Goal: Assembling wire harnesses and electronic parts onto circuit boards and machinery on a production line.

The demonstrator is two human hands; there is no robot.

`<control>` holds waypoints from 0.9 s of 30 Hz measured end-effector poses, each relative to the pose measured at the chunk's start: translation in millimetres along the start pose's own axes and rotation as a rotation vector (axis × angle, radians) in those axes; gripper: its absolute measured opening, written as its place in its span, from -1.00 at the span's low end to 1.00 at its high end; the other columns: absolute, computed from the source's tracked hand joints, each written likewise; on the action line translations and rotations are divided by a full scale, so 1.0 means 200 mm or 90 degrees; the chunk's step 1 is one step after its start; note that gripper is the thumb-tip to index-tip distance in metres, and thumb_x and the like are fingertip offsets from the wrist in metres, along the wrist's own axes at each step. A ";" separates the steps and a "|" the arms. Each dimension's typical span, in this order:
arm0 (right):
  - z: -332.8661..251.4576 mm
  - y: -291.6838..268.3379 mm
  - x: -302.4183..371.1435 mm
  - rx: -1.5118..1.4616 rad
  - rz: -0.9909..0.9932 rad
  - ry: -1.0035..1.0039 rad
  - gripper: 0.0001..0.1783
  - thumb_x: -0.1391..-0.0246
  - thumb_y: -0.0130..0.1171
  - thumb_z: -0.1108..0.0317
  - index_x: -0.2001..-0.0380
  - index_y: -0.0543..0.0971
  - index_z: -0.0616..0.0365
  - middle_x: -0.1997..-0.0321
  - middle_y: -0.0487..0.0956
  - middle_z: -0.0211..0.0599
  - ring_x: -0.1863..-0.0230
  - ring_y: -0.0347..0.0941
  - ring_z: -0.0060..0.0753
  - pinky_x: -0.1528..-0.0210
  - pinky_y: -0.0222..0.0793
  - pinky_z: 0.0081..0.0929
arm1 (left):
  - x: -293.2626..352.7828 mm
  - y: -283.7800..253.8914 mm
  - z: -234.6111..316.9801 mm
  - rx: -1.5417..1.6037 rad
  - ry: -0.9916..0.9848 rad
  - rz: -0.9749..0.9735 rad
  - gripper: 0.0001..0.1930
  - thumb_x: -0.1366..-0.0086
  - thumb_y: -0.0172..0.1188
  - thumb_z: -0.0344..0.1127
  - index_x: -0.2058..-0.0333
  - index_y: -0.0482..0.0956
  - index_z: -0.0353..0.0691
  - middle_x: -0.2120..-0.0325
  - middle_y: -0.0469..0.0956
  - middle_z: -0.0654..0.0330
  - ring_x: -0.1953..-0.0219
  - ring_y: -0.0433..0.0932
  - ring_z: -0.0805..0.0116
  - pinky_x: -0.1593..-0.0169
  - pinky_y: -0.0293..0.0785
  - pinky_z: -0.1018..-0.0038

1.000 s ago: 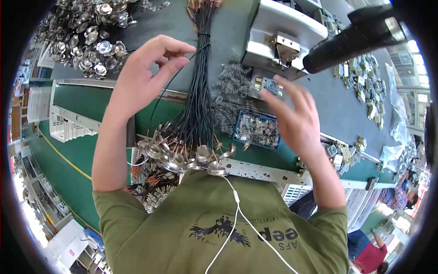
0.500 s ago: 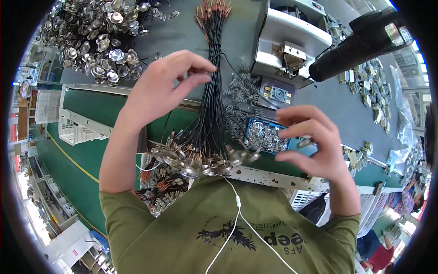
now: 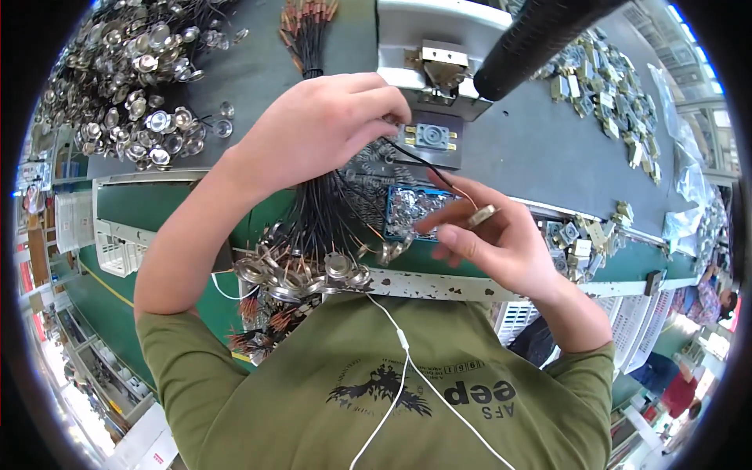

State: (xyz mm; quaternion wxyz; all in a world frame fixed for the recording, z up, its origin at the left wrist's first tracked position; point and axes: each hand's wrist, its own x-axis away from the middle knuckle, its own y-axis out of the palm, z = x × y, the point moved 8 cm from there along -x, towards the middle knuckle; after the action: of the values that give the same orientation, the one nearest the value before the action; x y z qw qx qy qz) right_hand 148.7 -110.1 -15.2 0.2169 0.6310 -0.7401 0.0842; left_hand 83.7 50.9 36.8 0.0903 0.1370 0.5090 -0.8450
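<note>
My left hand (image 3: 333, 125) is closed in a pinch at the far end of a single black wire (image 3: 423, 162); whether a spring is also between its fingertips, I cannot tell. The wire slants down to my right hand (image 3: 505, 247), whose curled fingers hold its bare copper end by a small round metal cap (image 3: 482, 215). Beneath my left forearm and wrist lies a tied bundle of black wires (image 3: 317, 207), with copper-coloured tips at the far end and metal caps (image 3: 290, 278) at the near end. Loose springs (image 3: 364, 166) lie beside the bundle, partly hidden by my left hand.
A blue tray (image 3: 389, 215) of small metal parts sits between my hands. Beyond it are a grey square part (image 3: 432, 136) on a metal block, a press (image 3: 446, 66) and a black tube (image 3: 533, 47). Heaps of capped wires (image 3: 149, 102) and switch-like parts (image 3: 603, 94) flank them.
My left hand has moved right across the bundle to the springs and closed in a pinch. My right hand has shifted left and lower, and the wire now stretches between both hands. The view has shifted.
</note>
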 end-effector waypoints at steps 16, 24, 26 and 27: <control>0.18 0.00 -0.01 -0.159 -0.063 -0.025 -0.50 -0.31 0.06 0.36 -0.26 0.28 0.24 0.23 0.63 -0.22 0.25 0.53 -0.56 0.16 0.48 -0.56 | -0.13 0.30 0.01 -0.100 0.022 -0.062 -0.92 -0.15 0.22 -0.42 0.37 0.52 -0.21 0.41 0.54 0.22 0.34 0.58 0.18 0.27 0.52 0.33; 0.23 0.01 -0.03 -0.159 -0.091 0.076 -0.55 -0.35 0.00 0.30 -0.23 0.34 0.26 0.31 0.61 -0.30 0.31 0.49 -0.59 0.19 0.43 -0.57 | -0.13 0.31 0.02 -0.130 0.001 -0.100 -0.87 -0.12 0.17 -0.43 0.33 0.47 -0.22 0.38 0.47 0.18 0.29 0.56 0.19 0.26 0.52 0.31; 0.24 0.02 -0.04 -0.162 -0.095 0.083 -0.55 -0.36 0.00 0.27 -0.22 0.35 0.26 0.32 0.60 -0.31 0.31 0.49 -0.58 0.21 0.42 -0.58 | -0.12 0.31 0.02 -0.134 0.004 -0.108 -0.84 -0.08 0.14 -0.45 0.32 0.45 -0.24 0.38 0.45 0.16 0.27 0.57 0.19 0.24 0.53 0.31; 0.23 0.03 -0.04 -0.190 -0.095 0.078 -0.55 -0.37 -0.02 0.25 -0.21 0.36 0.26 0.34 0.59 -0.33 0.32 0.49 -0.58 0.22 0.41 -0.59 | -0.12 0.31 0.02 -0.138 0.007 -0.103 -0.85 -0.09 0.14 -0.44 0.32 0.45 -0.24 0.38 0.45 0.16 0.27 0.57 0.18 0.25 0.53 0.31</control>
State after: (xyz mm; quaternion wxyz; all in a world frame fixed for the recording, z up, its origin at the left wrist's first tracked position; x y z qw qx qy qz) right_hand 133.9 -119.7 -59.9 0.3583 0.6387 -0.6809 -0.0048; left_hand 122.9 19.3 -5.3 0.0336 0.0895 0.6075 -0.7886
